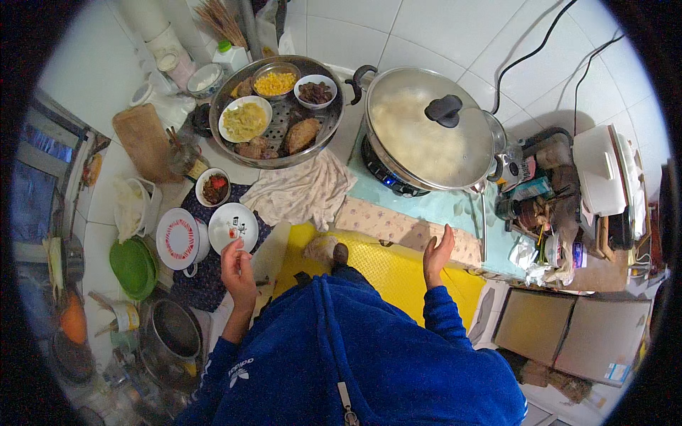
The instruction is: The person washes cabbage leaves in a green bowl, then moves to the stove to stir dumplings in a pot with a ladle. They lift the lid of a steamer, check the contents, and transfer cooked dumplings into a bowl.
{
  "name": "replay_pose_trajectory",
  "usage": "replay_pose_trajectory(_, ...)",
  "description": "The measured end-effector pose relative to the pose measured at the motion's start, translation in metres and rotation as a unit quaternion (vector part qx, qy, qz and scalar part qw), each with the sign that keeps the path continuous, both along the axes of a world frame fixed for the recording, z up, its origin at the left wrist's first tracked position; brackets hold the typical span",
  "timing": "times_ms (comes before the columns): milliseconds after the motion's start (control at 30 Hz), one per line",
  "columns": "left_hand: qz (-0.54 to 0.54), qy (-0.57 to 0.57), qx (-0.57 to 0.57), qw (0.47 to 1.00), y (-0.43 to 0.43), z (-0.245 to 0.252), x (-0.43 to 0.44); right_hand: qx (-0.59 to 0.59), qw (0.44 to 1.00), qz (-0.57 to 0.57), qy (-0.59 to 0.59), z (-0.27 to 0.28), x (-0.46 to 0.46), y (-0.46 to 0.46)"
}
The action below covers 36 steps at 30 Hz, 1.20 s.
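Observation:
My left hand [238, 271] is raised at the near edge of a white dish [224, 215] with a printed design. Its fingers are loosely bent, and I see nothing in them; whether they touch the dish cannot be told. Beside that dish are a white enamel mug with a red-patterned lid [178, 239] and a small bowl of dark sauce with red on top [213, 187]. My right hand [439, 254] hangs empty, fingers spread, before the floral cloth strip [394, 223] along the counter's front. Beyond it, a wide pan under a steamed glass lid [410, 144] sits on a lit induction cooker [386, 178].
A metal steamer tray [277, 120] holds bowls of corn, shredded vegetable and dark food. A crumpled cloth [298, 189] lies in front of it. Green plates [133, 269] and a deep pot [173, 327] stand left. Jars and packets [533, 191] crowd the right counter.

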<state>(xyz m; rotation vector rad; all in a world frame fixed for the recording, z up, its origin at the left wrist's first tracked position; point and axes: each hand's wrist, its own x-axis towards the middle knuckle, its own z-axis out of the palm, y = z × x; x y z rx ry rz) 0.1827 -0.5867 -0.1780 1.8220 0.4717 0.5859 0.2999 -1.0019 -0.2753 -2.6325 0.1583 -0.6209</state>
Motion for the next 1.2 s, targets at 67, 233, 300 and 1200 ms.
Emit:
replay_pose_trajectory(67, -0.003, -0.007, -0.006, 1.0, 0.003, -0.002, -0.003, 0.004, 1.0, -0.002, 0.006, -0.001, -0.007, 0.002)
replay_pose_trajectory(233, -0.001, -0.009, -0.02, 1.0, 0.008, -0.002, -0.013, -0.001, 1.0, 0.001, 0.024, -0.005, -0.018, 0.01)
replay_pose_trajectory(300, -0.001, -0.009, -0.027, 1.0, 0.01, -0.002, -0.016, 0.01, 1.0, 0.007, 0.024, -0.005, -0.02, 0.014)
replay_pose_trajectory(1200, 0.011, -0.026, -0.033, 0.999, 0.013, -0.01, -0.034, 0.056, 0.997, 0.047, 0.03, -0.016, -0.025, 0.046)
